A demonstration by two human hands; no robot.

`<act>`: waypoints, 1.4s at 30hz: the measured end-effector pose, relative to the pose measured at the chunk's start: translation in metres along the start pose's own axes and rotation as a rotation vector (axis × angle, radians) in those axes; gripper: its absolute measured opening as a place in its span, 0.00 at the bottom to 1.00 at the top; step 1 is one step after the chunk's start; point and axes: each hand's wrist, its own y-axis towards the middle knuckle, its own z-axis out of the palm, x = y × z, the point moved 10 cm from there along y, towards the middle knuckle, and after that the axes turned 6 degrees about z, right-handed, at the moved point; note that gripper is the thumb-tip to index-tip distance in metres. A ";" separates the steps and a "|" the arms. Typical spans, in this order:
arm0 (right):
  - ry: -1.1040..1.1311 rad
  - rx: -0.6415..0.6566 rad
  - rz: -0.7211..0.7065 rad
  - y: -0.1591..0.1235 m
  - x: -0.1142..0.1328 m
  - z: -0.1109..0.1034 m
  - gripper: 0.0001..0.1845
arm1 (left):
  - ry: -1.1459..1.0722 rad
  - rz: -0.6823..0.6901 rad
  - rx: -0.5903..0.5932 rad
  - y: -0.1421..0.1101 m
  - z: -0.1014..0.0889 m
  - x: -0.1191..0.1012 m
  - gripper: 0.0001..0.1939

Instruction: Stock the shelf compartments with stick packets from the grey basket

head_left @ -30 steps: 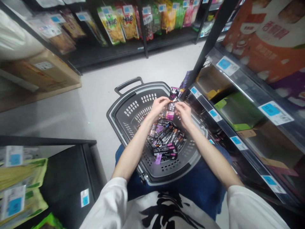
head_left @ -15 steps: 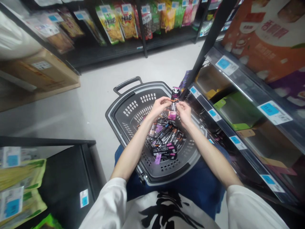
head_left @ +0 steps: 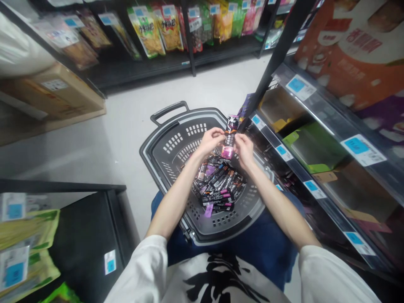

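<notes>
Between my hands, above the far right side of the basket, is a black and pink stick sachet (head_left: 230,136) with white print, held upright. My left hand (head_left: 212,139) pinches its left edge with the fingertips. On its right edge, my right hand (head_left: 244,148) grips with thumb and fingers. Below them sits a dark grey shopping basket (head_left: 172,166) with a perforated wall. Several similar black sachets (head_left: 221,179) lie in a loose pile on its bottom, a purple tag (head_left: 208,210) at their near end.
Close on the right stands a shelf rack (head_left: 334,122) with price tags and compartments. Ahead, snack bags (head_left: 147,31) hang over a low black shelf. A cardboard box (head_left: 59,92) is at the left, and a black shelf corner (head_left: 116,189) juts in nearer to me.
The sachet has turned slightly between my fingers, so more of its printed front shows. Both hands have stayed almost in place, and the pile in the basket looks the same.
</notes>
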 end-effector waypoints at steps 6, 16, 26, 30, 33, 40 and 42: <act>0.045 0.174 0.184 -0.006 -0.018 0.020 0.20 | -0.102 0.065 -0.005 0.007 -0.003 0.000 0.07; 0.241 0.351 0.449 -0.021 -0.025 0.041 0.16 | -0.207 0.191 0.037 0.006 -0.003 -0.014 0.15; 0.133 0.235 0.164 -0.018 -0.002 0.029 0.23 | -0.204 0.067 0.089 0.002 0.007 -0.005 0.28; 0.095 0.216 0.129 -0.016 -0.001 0.029 0.26 | -0.164 0.065 0.038 0.004 0.001 0.002 0.30; 0.098 0.230 0.108 -0.016 0.000 0.031 0.23 | -0.145 0.076 0.014 0.006 -0.003 0.004 0.27; 0.036 0.188 0.175 -0.014 -0.009 0.025 0.18 | -0.034 0.145 -0.023 0.007 -0.008 -0.002 0.19; 0.003 0.162 0.166 -0.012 -0.010 0.021 0.20 | -0.013 0.158 -0.031 0.007 -0.010 -0.004 0.19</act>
